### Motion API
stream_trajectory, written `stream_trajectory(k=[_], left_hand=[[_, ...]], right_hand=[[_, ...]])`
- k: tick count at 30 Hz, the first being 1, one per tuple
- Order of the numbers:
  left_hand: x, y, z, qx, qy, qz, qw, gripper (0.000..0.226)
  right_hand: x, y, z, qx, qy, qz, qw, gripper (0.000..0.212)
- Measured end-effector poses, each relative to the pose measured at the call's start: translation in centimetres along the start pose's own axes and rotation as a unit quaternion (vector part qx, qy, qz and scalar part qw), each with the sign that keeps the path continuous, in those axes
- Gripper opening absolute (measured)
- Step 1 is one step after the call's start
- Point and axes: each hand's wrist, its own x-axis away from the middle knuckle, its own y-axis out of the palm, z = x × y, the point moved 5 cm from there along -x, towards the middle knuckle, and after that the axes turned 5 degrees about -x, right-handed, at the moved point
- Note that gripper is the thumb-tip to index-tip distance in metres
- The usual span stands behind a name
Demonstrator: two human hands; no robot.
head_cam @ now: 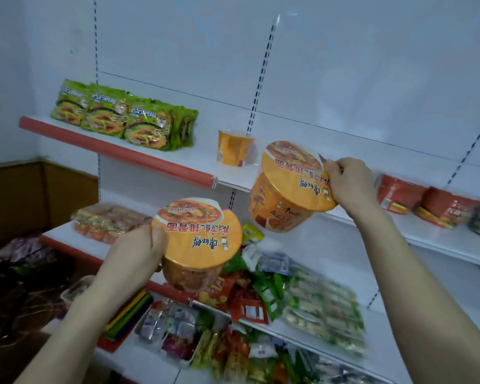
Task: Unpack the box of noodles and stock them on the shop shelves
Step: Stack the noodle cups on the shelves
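Head view: at lower centre the left hand (133, 253) grips a noodle bowl (203, 231) round its side. At centre right the right hand (348, 181) pinches the rim of a second bowl (288, 187), tilted by the upper shelf (200, 151). Both bowls are probably light, thin-walled and film-slick, so hold the stiffer rim.

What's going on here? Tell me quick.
A person is stocking shop shelves. The right hand pinches a tilted orange noodle bowl by its rim, level with the upper shelf. The left hand grips a second orange bowl lower down. One orange cup already stands on that shelf, right of the green noodle packs.
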Motion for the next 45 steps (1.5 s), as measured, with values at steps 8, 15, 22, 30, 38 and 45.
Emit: stream_trajectory(k=[8,15,22,30,38,45], left_hand=[[-3.8,-0.8,8.2,0.06,-0.014,-0.002,0.998,0.051],[-15.4,-3.4,12.0,0.187,-0.018,0.043,0.981,0.042],[-29.7,-2.9,14.5,0.18,0.023,0.024,0.983,0.048],[-40.6,0.0,16.0,0.175,0.039,-0.018,0.984,0.045],[-45.6,3.8,17.1,0.178,0.04,-0.049,0.982,0.046],[-47.5,6.8,18.3,0.151,0.039,-0.085,0.984,0.051]], right_hand=[[-1.2,-3.3,8.0,0.026,0.063,-0.024,0.997,0.036],[-5.6,1.4,9.3,0.004,0.11,-0.063,0.992,0.041],[-13.9,10.1,8.8,-0.011,0.17,-0.115,0.979,0.031],[-22.0,18.9,9.8,0.014,0.215,-0.133,0.967,0.032],[-26.6,23.2,11.4,0.044,0.235,-0.144,0.96,0.033],[-28.6,25.0,12.3,0.051,0.226,-0.145,0.962,0.032]])
